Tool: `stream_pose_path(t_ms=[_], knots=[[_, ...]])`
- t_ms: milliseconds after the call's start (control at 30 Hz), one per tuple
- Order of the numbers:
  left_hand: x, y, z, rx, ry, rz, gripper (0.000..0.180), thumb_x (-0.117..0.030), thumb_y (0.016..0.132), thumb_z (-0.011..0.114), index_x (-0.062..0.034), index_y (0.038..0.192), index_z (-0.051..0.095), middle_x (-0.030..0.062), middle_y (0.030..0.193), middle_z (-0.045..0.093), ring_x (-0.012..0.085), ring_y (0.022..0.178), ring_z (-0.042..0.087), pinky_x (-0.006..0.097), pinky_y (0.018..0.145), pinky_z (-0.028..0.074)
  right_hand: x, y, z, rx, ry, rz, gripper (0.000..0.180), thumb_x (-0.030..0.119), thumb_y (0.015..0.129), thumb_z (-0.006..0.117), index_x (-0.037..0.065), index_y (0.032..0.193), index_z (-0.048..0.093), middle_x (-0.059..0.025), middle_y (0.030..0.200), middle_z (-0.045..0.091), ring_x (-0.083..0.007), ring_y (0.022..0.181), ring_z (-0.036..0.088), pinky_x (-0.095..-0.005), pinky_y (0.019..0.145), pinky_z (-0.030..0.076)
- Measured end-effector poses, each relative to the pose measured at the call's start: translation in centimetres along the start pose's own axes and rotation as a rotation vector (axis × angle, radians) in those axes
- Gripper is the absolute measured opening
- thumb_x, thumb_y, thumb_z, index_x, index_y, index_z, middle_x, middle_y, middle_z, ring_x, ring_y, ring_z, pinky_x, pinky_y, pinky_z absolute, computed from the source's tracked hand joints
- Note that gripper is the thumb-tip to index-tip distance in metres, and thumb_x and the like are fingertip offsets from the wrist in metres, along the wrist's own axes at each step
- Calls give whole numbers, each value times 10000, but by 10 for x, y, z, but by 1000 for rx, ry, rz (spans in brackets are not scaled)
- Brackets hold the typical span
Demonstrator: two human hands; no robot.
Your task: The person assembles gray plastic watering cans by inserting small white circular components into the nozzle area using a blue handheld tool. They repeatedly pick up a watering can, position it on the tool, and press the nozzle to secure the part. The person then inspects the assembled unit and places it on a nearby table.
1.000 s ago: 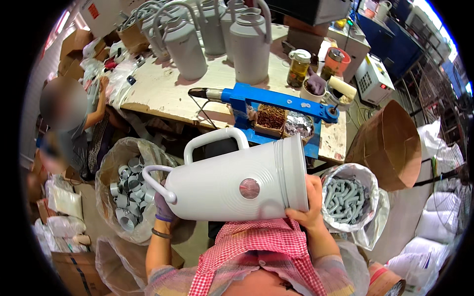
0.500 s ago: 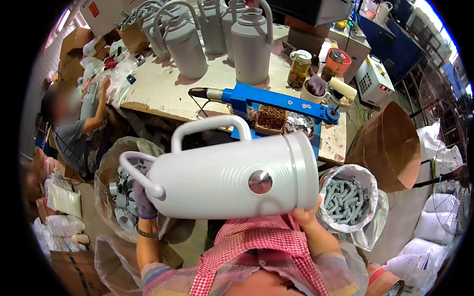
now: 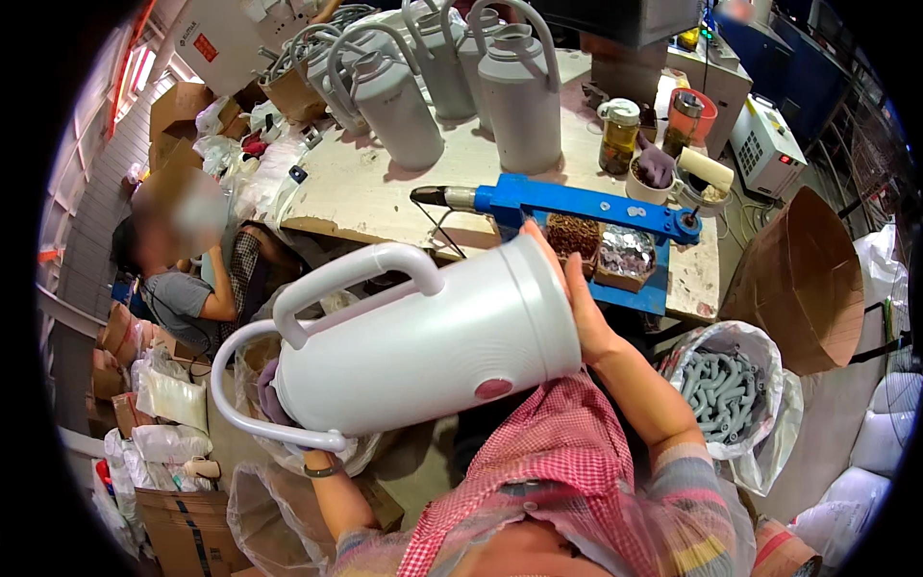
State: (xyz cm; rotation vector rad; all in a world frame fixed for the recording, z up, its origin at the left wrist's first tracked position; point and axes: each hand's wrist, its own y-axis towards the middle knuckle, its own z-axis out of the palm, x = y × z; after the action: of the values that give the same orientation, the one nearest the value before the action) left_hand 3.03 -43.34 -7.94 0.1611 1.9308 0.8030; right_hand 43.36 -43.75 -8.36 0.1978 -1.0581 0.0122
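Note:
A large pale grey thermos jug casing [image 3: 423,351] lies tilted across the front of me, its mouth end at lower left and its base at upper right. It has a fixed side handle, a swinging bail handle and a round reddish badge. My left hand [image 3: 272,396], in a purple glove, grips the mouth end and is mostly hidden behind the casing. My bare right hand [image 3: 588,317] supports the base end, its fingers stretched along the rim. Just beyond the casing, a blue lever press [image 3: 586,207] stands on the worktable [image 3: 375,207].
Several similar grey jugs [image 3: 519,106] stand at the back of the table. Beside the press are boxes of small brown parts [image 3: 572,234] and shiny discs [image 3: 627,252]. A bag-lined bin of grey handles [image 3: 721,394] and a cardboard drum [image 3: 798,279] stand at right. A co-worker [image 3: 183,288] sits at left.
The casing has shifted left and tilted, its base end rising, and rolled so the badge sits lower. My right hand has moved up from the base's lower edge to its far side.

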Motion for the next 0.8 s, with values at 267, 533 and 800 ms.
stream_pose_path(t_ms=[267,533,800], knots=[[50,42,-56,34,-147,-105,474,-332,971,504,30,1273,551,157,1256,603,259,1118,602,403,979,485,-71,-2,9,-111,-619,-590,613,439,998,427,-55,1356,490,-213,1315,512,-347,1220,485,-429,1070,341],[-109,184,-58,238,336,662,575,-369,907,598,67,1281,566,187,1174,639,297,1031,631,391,901,508,-121,178,40,165,-363,466,753,507,970,527,-98,1406,421,-266,1289,575,-295,1213,524,-387,1047,381],[-10,411,89,201,800,511,461,-467,786,708,-50,982,721,156,934,707,320,882,687,410,793,537,18,315,-2,44,-1128,-378,541,357,917,635,0,1313,542,-220,1285,559,-362,1237,515,-423,1055,404]])
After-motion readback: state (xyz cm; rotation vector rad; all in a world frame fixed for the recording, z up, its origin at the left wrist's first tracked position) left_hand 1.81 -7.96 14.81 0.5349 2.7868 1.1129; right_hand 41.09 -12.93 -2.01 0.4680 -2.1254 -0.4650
